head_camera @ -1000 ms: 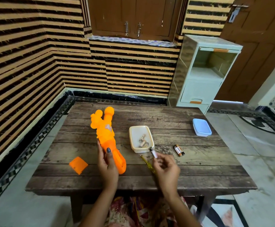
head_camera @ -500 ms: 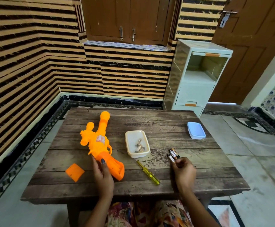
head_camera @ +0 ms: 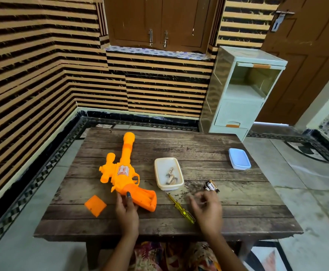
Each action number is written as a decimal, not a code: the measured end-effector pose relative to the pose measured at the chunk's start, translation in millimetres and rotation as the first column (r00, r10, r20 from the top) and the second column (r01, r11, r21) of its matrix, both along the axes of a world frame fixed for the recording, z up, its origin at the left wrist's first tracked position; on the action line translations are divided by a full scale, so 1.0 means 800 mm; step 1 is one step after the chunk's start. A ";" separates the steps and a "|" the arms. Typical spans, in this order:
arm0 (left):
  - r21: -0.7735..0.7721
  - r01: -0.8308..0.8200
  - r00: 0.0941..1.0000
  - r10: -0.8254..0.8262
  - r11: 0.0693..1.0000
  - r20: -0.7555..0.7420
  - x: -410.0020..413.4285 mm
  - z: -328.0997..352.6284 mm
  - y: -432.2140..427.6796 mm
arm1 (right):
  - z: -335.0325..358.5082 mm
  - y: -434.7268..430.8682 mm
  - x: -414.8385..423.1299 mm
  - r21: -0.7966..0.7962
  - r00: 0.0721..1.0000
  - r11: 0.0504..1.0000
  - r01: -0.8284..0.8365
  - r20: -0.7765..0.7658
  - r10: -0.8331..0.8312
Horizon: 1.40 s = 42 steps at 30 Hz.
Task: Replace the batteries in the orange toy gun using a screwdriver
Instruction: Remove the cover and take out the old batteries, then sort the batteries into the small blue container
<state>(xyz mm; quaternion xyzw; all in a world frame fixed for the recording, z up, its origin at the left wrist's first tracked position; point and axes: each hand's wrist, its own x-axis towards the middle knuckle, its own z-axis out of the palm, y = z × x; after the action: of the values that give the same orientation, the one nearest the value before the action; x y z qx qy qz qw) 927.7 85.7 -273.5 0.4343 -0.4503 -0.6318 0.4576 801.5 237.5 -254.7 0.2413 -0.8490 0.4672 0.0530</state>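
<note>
The orange toy gun (head_camera: 123, 172) lies on the wooden table (head_camera: 238, 202), barrel pointing away, its grip end open. My left hand (head_camera: 126, 209) grips the gun's handle from below. The orange battery cover (head_camera: 95, 205) lies loose to the left of the handle. A yellow screwdriver (head_camera: 180, 207) lies between my hands. My right hand (head_camera: 206, 209) hovers just right of the screwdriver, blurred, fingers relaxed and holding nothing. Batteries (head_camera: 211, 186) lie together on the table just beyond it.
A white tray (head_camera: 160, 179) holding small metal pieces sits right of the gun. A pale blue lid (head_camera: 239, 159) lies at the far right of the table. A white drawer unit (head_camera: 240, 102) stands behind the table.
My right hand carried a battery to the right, set it down with the others, and has drawn back toward the screwdriver. The gun has been laid flat on its side.
</note>
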 end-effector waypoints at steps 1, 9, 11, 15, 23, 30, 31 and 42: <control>0.019 -0.007 1.000 0.008 1.000 -0.008 -0.001 0.000 0.000 | 0.001 -0.008 0.011 0.031 0.991 0.992 -0.120 -0.048 0.122; 0.170 -0.081 0.992 0.096 0.982 -0.085 0.006 0.009 -0.013 | 0.023 -0.101 0.075 0.421 0.793 0.693 -0.585 0.117 0.598; 0.188 -0.097 0.992 0.111 0.977 -0.067 0.010 0.012 -0.020 | 0.025 -0.119 0.077 0.432 0.793 0.681 -0.592 0.158 0.589; 0.151 -0.105 0.994 0.101 0.983 0.035 0.027 0.015 -0.042 | 0.021 -0.149 0.084 0.434 0.757 0.632 -0.642 0.232 0.610; 0.074 -0.057 0.985 0.044 0.996 0.165 0.043 0.013 -0.054 | 0.026 -0.189 0.086 0.406 0.757 0.645 -0.647 0.242 0.607; -0.001 -0.052 0.982 0.051 0.999 0.183 0.048 0.025 -0.047 | 0.025 -0.202 0.082 0.443 0.742 0.613 -0.654 0.220 0.633; -0.038 -0.054 0.979 0.061 0.998 0.193 0.048 0.026 -0.045 | 0.025 -0.201 0.082 0.447 0.739 0.609 -0.655 0.211 0.640; -0.304 0.115 0.976 -0.050 0.946 0.214 -0.005 0.041 0.006 | 0.064 -0.131 0.018 0.276 0.830 0.800 -0.532 -0.017 0.558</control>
<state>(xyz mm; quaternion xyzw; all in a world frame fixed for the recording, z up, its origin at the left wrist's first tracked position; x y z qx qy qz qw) 924.0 90.3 -240.9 0.3989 -0.6075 -0.5229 0.4455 816.0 132.5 -203.6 0.5025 -0.7936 0.3349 -0.0743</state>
